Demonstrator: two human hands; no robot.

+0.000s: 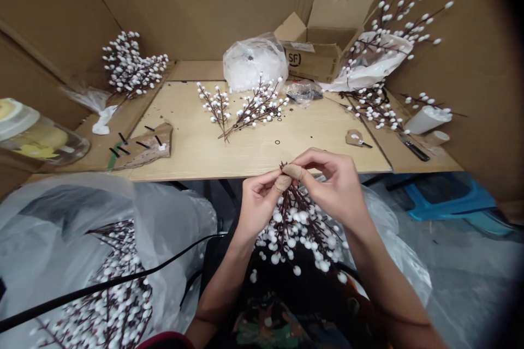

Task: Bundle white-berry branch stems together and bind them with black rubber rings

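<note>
Both hands meet at the stem ends of a bunch of white berry branches (301, 223), which hangs berries-down over the lap. My left hand (262, 202) pinches the stems from the left, with tape-like wraps showing on the thumb. My right hand (331, 180) closes on the same stems from the right, its thumb wrapped too. Whether a band or tie sits between the fingertips is hidden. Just beyond, two small berry sprigs (241, 112) lie with crossed stems on the table (196, 158). Small black rings (277, 142) are scattered near them.
A large plastic bag (172, 212) of berry branches stands lower left, crossed by a black cable (164, 264). An open carton (315, 60) and a clear bag (256, 62) stand at the back. A knife (414, 148) lies right; a plastic jar (39, 131) sits left.
</note>
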